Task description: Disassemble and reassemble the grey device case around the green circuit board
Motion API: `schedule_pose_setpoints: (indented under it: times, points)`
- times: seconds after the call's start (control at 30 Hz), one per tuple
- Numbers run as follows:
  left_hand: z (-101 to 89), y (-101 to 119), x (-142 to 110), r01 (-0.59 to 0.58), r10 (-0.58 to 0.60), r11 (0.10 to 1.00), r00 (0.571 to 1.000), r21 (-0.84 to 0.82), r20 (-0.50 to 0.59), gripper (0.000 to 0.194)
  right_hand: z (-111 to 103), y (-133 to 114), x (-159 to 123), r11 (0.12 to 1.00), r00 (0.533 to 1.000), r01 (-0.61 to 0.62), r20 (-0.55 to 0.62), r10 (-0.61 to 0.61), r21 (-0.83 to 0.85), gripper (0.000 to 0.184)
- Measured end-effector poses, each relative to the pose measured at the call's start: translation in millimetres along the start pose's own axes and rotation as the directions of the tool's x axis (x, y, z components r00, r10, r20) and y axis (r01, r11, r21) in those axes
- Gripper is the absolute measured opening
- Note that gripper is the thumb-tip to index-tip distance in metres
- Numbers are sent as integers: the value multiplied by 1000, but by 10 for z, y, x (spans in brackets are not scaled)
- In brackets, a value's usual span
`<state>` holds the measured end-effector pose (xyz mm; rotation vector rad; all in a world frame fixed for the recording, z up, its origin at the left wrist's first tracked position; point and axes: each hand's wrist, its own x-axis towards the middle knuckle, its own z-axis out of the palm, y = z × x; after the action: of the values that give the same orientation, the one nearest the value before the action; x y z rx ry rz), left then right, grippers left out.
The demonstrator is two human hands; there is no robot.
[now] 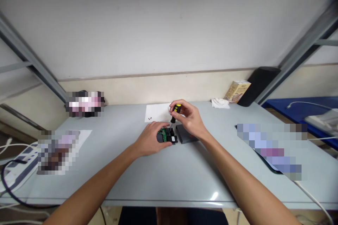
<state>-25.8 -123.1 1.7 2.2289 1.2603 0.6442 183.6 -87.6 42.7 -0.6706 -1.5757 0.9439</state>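
Circuit board (pixel 164 134) sits midway along the desk (pixel 124 186), nearer its back edge — left hand (pixel 151 139) half-curled, clasping it between thumb and fingers — while the right hand (pixel 192 118) grips a screwdriver (pixel 175 113), shaft angled down toward it.

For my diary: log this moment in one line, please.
left hand: gripping circuit board; right hand: holding screwdriver, pointed down; behind: white paper bearing tiny dark pieces; alongside: grey slab
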Motion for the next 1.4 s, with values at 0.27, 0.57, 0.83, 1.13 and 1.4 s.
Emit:
schedule_pose_setpoints:
  times: [0.27,0.57,0.83,1.13,1.4]
  points:
    - [11,-5,20,-67,67,998,998,4,-13,45,-151,53,55,995,992,-74,105,67,66,22]
    - [78,-44,-2,-183,187,980,981,74,-51,22,-289,-192,68,984,947,-169,287,144,64,13]
    - [94,-52,-14,-207,215,973,974,103,-76,23,-375,-275,65,978,935,-209,295,196,15,12]
    - [93,-56,-8,-223,233,968,968,112,-89,22,-322,-102,57,989,970,-128,196,140,-70,21]
    - [98,-69,-10,-223,235,966,968,129,-89,22,-308,-94,41,983,980,-112,150,135,-148,24]
